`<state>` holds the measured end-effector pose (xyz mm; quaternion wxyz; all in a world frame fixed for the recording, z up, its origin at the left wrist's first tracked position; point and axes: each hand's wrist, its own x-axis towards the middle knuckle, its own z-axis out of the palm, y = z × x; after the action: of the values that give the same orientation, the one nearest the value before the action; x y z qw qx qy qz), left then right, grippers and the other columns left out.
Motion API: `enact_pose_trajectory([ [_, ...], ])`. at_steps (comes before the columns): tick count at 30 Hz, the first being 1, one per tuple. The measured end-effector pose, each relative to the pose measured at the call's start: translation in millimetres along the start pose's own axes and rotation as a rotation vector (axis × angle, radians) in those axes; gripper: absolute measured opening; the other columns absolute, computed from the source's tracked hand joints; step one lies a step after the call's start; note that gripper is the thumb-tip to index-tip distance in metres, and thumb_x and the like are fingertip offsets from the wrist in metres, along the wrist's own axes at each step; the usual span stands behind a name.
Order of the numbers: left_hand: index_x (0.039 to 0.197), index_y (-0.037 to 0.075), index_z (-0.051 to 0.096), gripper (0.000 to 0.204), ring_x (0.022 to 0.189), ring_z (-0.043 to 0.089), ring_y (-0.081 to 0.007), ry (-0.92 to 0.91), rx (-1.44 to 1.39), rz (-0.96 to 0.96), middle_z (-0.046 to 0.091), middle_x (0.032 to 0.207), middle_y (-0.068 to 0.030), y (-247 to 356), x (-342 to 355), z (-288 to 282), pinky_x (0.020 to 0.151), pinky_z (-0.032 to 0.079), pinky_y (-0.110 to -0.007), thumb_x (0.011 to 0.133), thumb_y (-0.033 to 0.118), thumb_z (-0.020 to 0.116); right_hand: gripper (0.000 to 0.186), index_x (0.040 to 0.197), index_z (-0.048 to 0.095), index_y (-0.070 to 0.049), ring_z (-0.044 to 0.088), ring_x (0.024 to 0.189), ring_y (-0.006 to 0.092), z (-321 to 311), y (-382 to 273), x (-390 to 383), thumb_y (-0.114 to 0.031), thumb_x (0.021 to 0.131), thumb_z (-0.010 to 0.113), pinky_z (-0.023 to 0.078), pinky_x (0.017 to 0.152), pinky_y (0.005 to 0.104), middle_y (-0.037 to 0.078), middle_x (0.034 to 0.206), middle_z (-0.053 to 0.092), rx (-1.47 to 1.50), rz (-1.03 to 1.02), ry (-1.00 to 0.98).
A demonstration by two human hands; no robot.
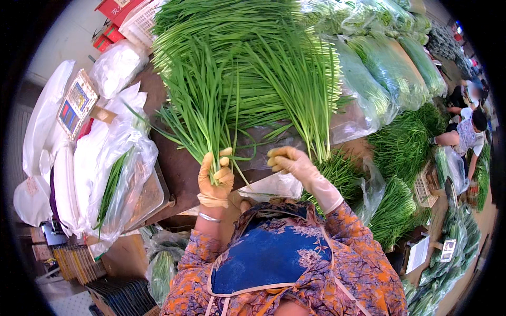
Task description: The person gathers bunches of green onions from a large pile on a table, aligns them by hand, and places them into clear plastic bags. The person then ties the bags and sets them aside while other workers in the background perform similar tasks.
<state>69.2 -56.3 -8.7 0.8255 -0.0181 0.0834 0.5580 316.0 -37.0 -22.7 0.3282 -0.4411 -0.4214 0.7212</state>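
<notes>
My left hand (215,181), in a pale yellow rubber glove, is closed round the lower ends of a bunch of garlic chives (203,105). Its leaves fan out upward and away from me, and a few stray blades droop to the sides. My right hand (289,162), gloved the same way, hovers to the right of that bunch with loosely bent fingers slightly apart; I see nothing in them. Just beyond it, another bunch of chives (303,95) lies with its pale ends toward me. Both bunches overlap a large pile of chives (226,21) on the dark table (176,181).
Clear bags of packed greens (387,73) line the right of the pile. Loose chives (403,142) lie lower right, near a co-worker (466,137). At left are white plastic bags (113,152), a clear tray (150,195) and a printed card (78,105). A white crate (139,23) stands far left.
</notes>
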Motion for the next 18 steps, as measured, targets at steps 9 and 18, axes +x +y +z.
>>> enact_pose_trajectory([
  [9,0.128,-0.015,0.027,0.059,0.066,0.058,-0.0193,0.034,0.149,0.01,0.059,0.094,-0.0233,33.1,-36.3,10.2,0.059,0.05,-0.027,0.093,0.032,0.041,0.044,0.108,0.055,0.001,0.062,0.082,0.0224,72.8,-1.8,38.5,-0.028,0.076,0.064,0.047,0.076,0.032,0.016,0.094,0.063,-0.503,0.071,0.053],
  [18,0.123,-0.002,0.046,0.051,0.108,0.051,-0.026,0.217,0.478,0.085,0.053,0.12,-0.015,39.1,-40.3,9.3,0.091,0.041,-0.038,0.089,0.037,0.047,0.024,0.091,0.059,0.0,0.048,0.05,0.0092,100.0,7.3,79.3,-0.021,0.081,0.061,0.038,0.047,0.0223,0.004,0.065,0.058,0.152,0.09,0.116],
])
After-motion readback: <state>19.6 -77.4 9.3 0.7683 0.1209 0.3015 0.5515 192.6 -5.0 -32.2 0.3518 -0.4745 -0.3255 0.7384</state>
